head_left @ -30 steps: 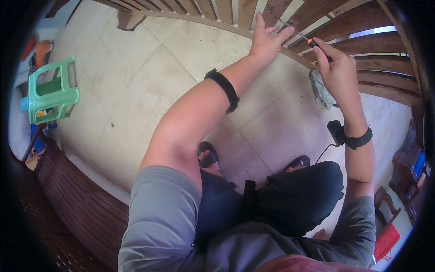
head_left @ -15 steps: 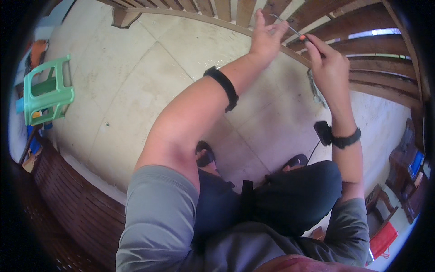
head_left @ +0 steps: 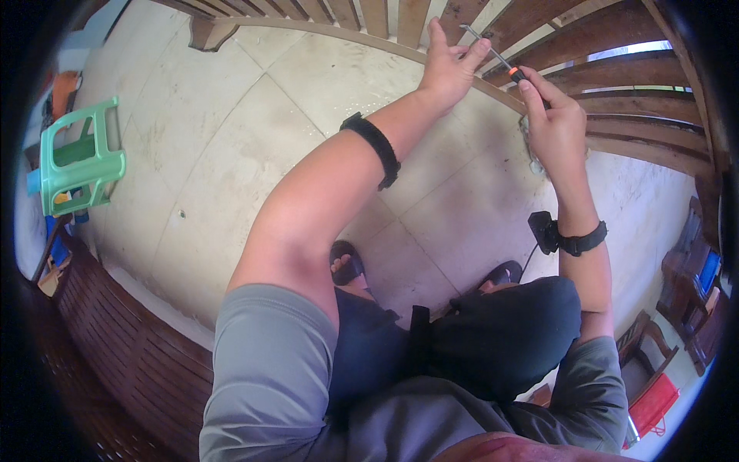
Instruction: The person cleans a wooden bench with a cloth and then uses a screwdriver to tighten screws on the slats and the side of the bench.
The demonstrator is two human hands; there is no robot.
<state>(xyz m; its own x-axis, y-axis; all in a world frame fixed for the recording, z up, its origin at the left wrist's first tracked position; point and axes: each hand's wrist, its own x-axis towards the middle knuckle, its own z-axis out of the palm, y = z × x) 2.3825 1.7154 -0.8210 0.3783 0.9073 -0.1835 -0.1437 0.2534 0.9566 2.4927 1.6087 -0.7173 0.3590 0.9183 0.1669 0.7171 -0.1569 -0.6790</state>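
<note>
My right hand is closed around the black and orange handle of a screwdriver. Its thin metal shaft points up and to the left, across the slats of a brown wooden bench. At the shaft's end is a small bent bit; whether it belongs to the tool or is a screw, I cannot tell. My left hand is open beside the shaft, fingers spread, one fingertip close to the metal. Whether that finger touches it is unclear.
A green plastic stool lies tipped at the left. Dark slatted wooden furniture fills the lower left. Pale floor tiles spread between. At the right are wooden chairs and a red bag. A cable hangs from my right wrist strap.
My right hand has shifted slightly left and down with the screwdriver. My left hand has moved a little left, its fingers still spread. The bench and stool stay in place.
</note>
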